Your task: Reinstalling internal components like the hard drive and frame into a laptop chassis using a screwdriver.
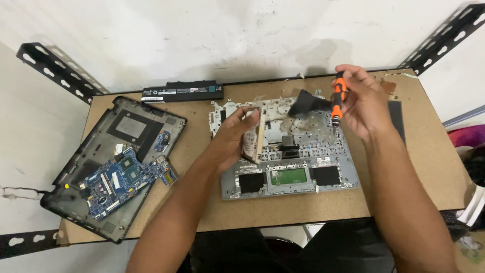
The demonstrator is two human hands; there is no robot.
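Gripping a screwdriver (338, 101), right hand (361, 103) hovers over brown tabletop (409, 167); left hand (230, 139) clasps a frame (258, 134).

Desk (404, 167): rough matt chipboard; chassis (333, 151): dull bare metal; screwdriver (338, 98): orange-black plastic grip; base (91, 146): matt black plastic

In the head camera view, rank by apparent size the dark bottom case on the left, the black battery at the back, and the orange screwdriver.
1. dark bottom case
2. black battery
3. orange screwdriver, though it sits nearer the camera in the right hand
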